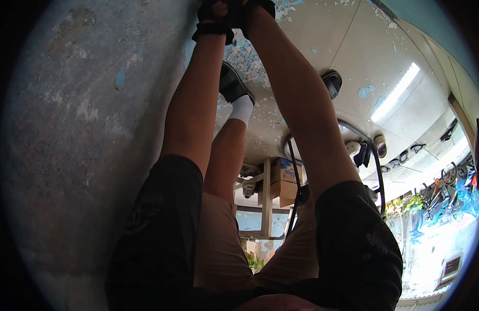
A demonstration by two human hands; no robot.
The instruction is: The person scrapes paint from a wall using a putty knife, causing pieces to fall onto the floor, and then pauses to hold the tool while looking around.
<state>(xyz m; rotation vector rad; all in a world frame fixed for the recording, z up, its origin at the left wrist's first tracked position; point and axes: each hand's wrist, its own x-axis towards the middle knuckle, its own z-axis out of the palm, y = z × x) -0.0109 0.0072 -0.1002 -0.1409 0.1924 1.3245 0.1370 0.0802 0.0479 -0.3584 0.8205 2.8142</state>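
Note:
Both forearms reach up to the top edge, close to the wall. My left hand, in a black glove with bare fingers, has its fingers curled; anything inside is too dark to make out. Beside it is my right hand, also in a black glove, largely cut off by the frame edge, its fingers hidden. Flakes of peeled paint lie on the floor below the hands. One black shoe with a white sock shows between the arms, and another shoe is right of my right forearm.
A worn grey wall fills the left. Behind the legs are a black metal chair frame, cardboard boxes and a wooden frame. Several pairs of footwear and bicycles stand at the right.

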